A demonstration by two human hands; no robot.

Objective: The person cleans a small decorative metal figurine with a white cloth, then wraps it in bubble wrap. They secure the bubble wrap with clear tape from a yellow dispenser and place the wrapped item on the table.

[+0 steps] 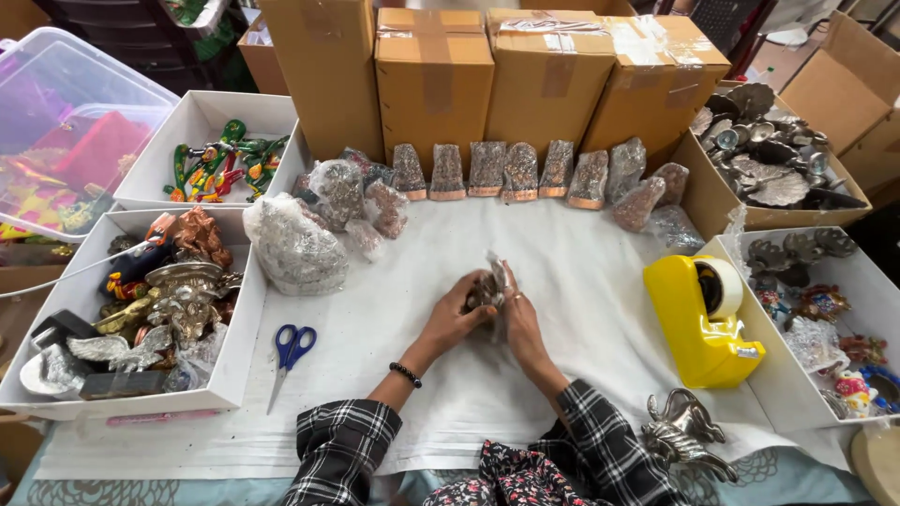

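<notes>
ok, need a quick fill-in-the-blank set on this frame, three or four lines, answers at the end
1. Both hands, left hand and right hand, hold a small ornament wrapped in clear ____.
2. The scissors on the white cloth have ____ handles.
3. The tape dispenser beside the right hand is ____.
4. The row of wrapped pieces stands in front of brown ____ boxes.

Missing words: plastic; blue; yellow; cardboard
</notes>
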